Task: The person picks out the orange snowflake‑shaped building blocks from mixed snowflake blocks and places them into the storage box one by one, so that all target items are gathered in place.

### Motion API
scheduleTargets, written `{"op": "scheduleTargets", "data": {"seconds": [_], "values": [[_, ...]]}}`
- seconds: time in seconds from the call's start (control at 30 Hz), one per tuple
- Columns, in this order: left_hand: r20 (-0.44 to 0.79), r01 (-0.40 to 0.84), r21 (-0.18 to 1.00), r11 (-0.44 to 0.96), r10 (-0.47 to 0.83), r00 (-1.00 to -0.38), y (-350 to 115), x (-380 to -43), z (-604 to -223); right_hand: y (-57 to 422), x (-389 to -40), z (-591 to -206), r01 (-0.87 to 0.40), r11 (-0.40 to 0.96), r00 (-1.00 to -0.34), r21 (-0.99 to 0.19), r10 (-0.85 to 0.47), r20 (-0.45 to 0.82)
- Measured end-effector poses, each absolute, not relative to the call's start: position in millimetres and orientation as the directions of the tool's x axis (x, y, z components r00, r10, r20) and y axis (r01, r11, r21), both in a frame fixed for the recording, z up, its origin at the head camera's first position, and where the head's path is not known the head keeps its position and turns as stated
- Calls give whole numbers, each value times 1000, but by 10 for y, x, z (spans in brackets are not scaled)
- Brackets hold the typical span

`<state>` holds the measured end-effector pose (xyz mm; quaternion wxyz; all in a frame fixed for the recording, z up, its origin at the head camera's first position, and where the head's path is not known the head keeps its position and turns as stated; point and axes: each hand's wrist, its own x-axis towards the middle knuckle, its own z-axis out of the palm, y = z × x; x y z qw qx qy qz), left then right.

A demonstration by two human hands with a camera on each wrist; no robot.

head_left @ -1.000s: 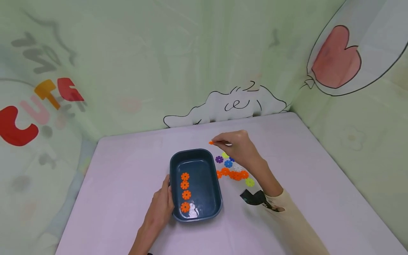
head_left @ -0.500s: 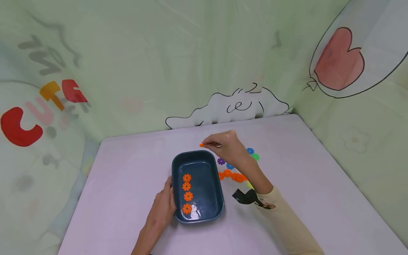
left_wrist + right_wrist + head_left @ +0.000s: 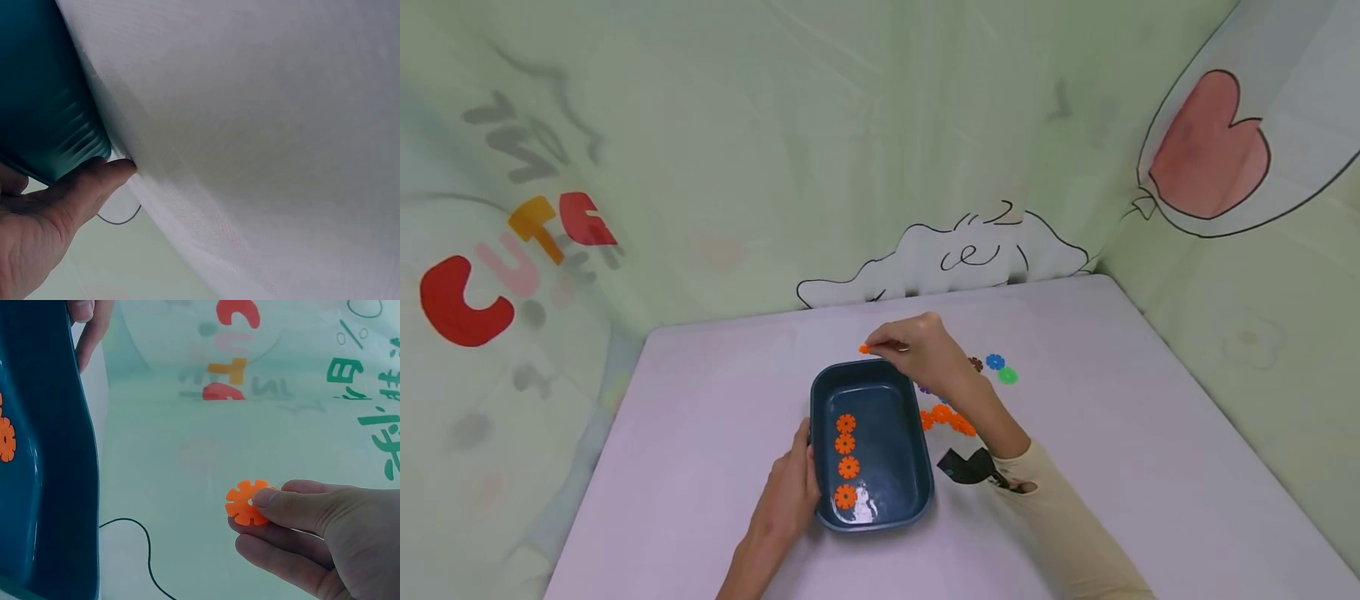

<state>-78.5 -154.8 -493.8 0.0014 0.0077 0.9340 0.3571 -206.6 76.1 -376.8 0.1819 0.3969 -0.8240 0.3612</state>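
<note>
Lettering "CUTE" on wall | right fingers pinch orange notched disc | left fingers grip blue tray

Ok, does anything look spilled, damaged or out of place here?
Nothing stands out. Four orange, notched plastic discs lie in a row in the dark-blue rectangular tray, which the left hand touches; the right hand pinches another orange disc. More coloured discs lie beside the tray, partly hidden.

A pale-green printed fabric wall is rising at 12 o'clock; a flat, rectangular, lilac cloth-covered table is stretching toward 6 o'clock.
</note>
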Motion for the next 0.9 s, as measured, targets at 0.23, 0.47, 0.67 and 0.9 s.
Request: {"op": "scheduleTargets", "data": {"seconds": [0.23, 0.47, 0.67, 0.9], "values": [[4, 18, 669, 743, 21, -1000, -1545, -783, -4947, 667, -2098, -3818, -795, 404, -607, -453, -548, 576], [-5, 9, 655, 756, 17, -1000, -1534, -793, -4942, 606, -2128, -3862, -783, 407, -620, -471, -580, 529], [-9, 5, 649, 760, 14, -1000, -1533, -797, -4927, 548, -2164, -3955, -755, 421, -646, -503, -605, 464], [-11, 8, 649, 761, 19, -1000, -1545, -792, -4941, 461, -2212, -4099, -723, 452, -669, -522, -645, 369]]}}
